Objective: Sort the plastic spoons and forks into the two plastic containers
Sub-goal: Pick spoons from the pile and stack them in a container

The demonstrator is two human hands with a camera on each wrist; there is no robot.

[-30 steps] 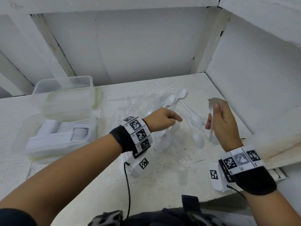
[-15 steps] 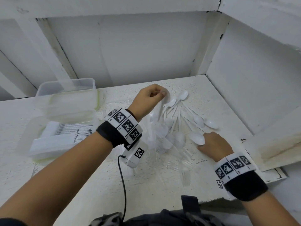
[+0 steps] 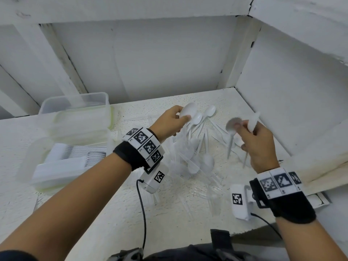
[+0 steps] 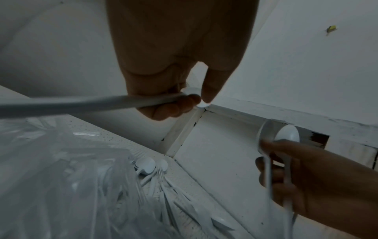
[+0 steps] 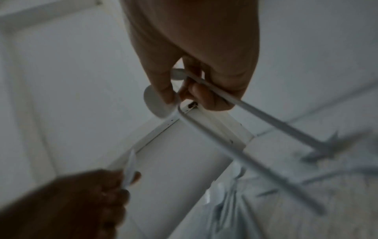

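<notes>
My left hand (image 3: pixel 172 122) is lifted over the pile and pinches a white spoon (image 3: pixel 188 112) by its bowl; its handle (image 4: pixel 81 105) runs back toward the wrist. Off to the right, my right hand (image 3: pixel 254 142) holds two white spoons (image 3: pixel 233 124) near their bowls, handles (image 5: pixel 266 129) hanging down. Under both hands a heap of white spoons (image 3: pixel 197 159) and clear forks (image 3: pixel 207 191) lies on the shelf. At the left, the near clear container (image 3: pixel 43 166) holds stacked cutlery. The far container (image 3: pixel 75 110) stands behind it.
White walls close the shelf at the back and on the right (image 3: pixel 282 110). A board (image 3: pixel 320 166) leans at the right edge. Cables (image 3: pixel 143 213) hang from the wrist cameras over the shelf's front edge.
My right hand has come up off the pile with two spoons. My left hand has shifted right, still raised, now with a spoon bowl between its fingers.
</notes>
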